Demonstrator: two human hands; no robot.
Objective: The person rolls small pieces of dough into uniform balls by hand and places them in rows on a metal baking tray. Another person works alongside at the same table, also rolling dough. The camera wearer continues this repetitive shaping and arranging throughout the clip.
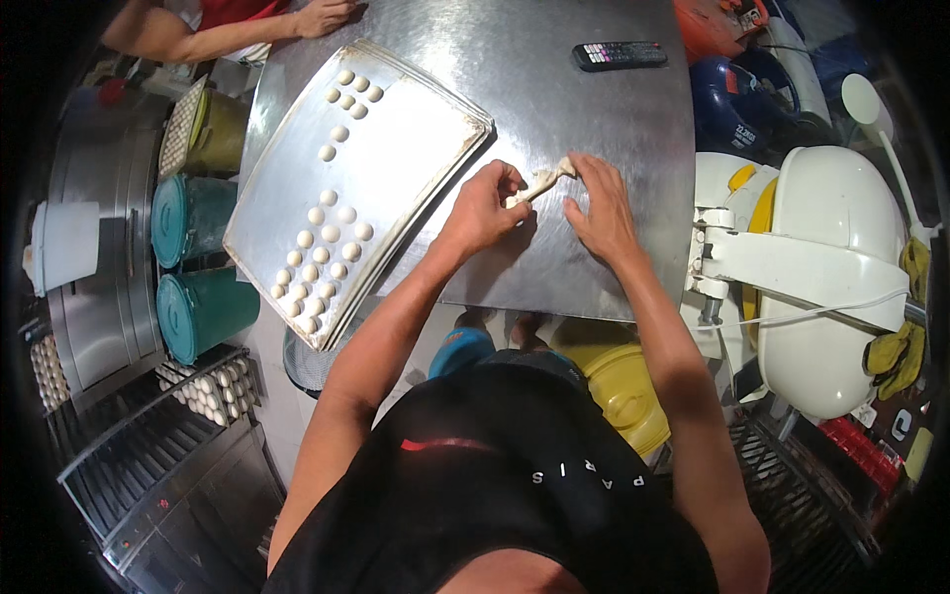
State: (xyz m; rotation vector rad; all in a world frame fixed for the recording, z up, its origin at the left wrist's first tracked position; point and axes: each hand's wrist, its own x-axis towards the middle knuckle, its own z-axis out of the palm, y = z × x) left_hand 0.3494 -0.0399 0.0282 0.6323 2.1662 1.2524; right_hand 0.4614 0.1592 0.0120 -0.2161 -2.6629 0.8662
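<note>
A twisted strip of pale dough (545, 180) stretches between my hands above the steel table. My left hand (493, 204) grips its lower left end with bent fingers. At the strip's upper right end, the fingertips of my right hand (603, 204) touch the dough, the thumb held apart from the fingers; whether they pinch it is unclear. To the left of my hands lies a stack of metal baking trays (415, 148). Small round dough balls (330, 233) sit on the top tray in two groups, one near its far end and a larger one near its close end.
The steel table (549, 267) bears a black remote control (620, 56) at the far right. Another person's forearm (245, 37) rests at the far left edge. A white mixer (809, 275) stands right of the table; green lidded bins (178, 315) stand left.
</note>
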